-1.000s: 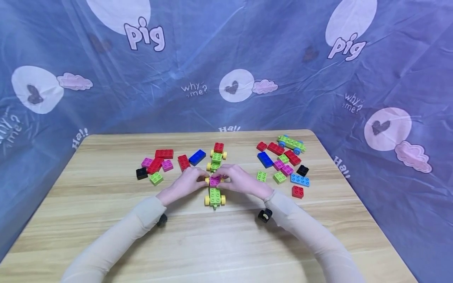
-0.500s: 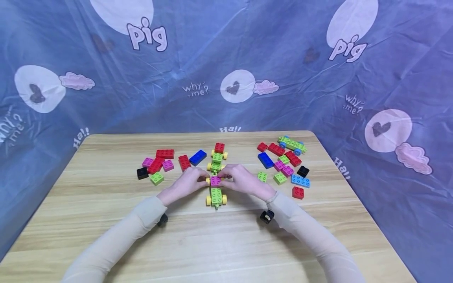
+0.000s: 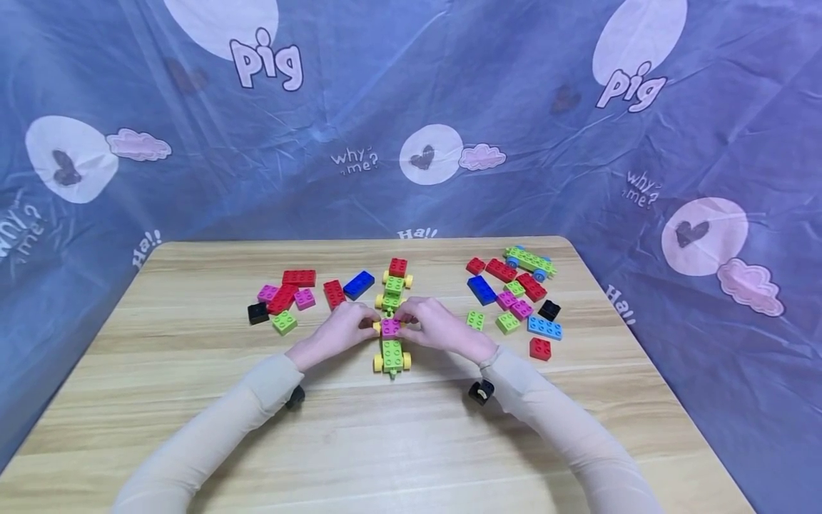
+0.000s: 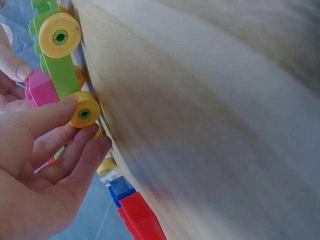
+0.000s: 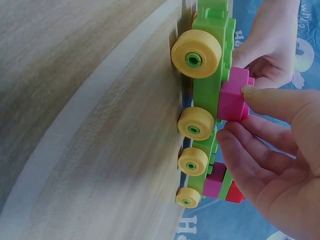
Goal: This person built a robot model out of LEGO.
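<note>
Head view, left to right along the wooden bench (image 3: pixel 398 450): a black brick (image 3: pixel 258 313), then red bricks (image 3: pixel 299 278); the left hand (image 3: pixel 339 331), its grip pinching a yellow wheel (image 4: pixel 86 112); the green base (image 3: pixel 392 355) with that wheel, near the middle, a pink brick (image 3: pixel 390 328) on top; the right hand (image 3: pixel 439 330), its grip pinching the pink brick; a blue-wheeled green chassis (image 3: pixel 529 261).

Right grip (image 5: pixel 285 175) on the nearer pink brick (image 5: pixel 233 95)
</note>
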Tool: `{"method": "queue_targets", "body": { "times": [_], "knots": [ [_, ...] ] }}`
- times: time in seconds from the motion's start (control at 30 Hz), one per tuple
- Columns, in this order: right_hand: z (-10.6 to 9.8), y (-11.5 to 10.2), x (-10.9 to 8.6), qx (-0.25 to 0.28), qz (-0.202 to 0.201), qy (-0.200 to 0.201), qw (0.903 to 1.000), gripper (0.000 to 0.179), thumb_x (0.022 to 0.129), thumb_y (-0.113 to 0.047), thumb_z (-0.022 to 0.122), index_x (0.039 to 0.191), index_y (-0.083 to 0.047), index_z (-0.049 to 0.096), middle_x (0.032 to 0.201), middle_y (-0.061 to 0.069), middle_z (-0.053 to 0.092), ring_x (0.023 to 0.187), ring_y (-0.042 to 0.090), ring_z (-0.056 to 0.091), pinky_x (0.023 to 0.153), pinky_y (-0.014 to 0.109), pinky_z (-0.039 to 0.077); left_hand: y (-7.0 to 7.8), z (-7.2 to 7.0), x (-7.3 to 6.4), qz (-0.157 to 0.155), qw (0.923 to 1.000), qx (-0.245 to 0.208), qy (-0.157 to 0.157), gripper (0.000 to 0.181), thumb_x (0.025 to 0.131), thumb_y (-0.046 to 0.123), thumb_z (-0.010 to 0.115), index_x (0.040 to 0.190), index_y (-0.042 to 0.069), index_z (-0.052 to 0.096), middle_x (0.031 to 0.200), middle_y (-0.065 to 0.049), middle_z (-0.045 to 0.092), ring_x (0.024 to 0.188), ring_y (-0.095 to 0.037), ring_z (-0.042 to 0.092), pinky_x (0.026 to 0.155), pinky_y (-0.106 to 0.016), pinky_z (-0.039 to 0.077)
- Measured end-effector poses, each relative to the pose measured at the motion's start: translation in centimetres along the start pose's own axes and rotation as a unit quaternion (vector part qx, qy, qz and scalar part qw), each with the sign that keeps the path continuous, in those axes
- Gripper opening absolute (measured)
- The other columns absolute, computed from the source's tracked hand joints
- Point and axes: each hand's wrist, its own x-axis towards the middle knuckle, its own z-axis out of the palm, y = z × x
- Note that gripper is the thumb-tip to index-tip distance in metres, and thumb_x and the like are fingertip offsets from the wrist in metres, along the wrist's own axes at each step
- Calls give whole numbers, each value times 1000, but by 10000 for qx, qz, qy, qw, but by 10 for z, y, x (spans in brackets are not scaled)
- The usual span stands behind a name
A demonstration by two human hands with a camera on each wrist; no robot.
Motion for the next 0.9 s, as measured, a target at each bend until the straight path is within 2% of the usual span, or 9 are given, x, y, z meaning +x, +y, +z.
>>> {"method": "queue_targets", "body": {
  "times": [0.27, 0.53, 0.73, 0.9],
  "knots": [
    [0, -2, -2, -55, -12, -4, 10000, 23, 88, -15, 74, 105, -1, 70, 99, 11, 73, 89, 23, 72, 78, 24, 60, 1, 1, 0, -4, 10000, -45, 26, 16, 85, 9, 75, 101, 4, 76, 95, -11, 76, 83, -19, 69, 80, -34, 57],
    [0, 0, -2, -44, -5, -135, 9999, 22, 89, -17, 73, 106, -3, 71, 101, 9, 73, 91, 18, 70, 81, 21, 58, -2, 5, -1, -5, 10000, -49, -17, 16, 86, 10, 75, 101, 6, 76, 94, -8, 76, 80, -13, 66, 76, -29, 55],
    [1, 5, -7, -77, -264, 19, 9996, 24, 90, -20, 72, 109, -5, 71, 102, 7, 73, 93, 19, 71, 82, 22, 58, -2, 5, -1, -18, 10000, 9, 16, 16, 85, 10, 75, 101, 6, 76, 92, -8, 76, 76, -10, 63, 73, -27, 53],
    [-5, 12, -11, -159, -404, 296, 9986, 26, 90, -19, 72, 111, -4, 70, 105, 10, 74, 93, 22, 71, 83, 28, 60, -1, 4, 0, -20, 10000, 36, 12, 17, 86, 10, 75, 102, 6, 76, 92, -8, 76, 76, -10, 62, 71, -26, 52]
  ]
}}
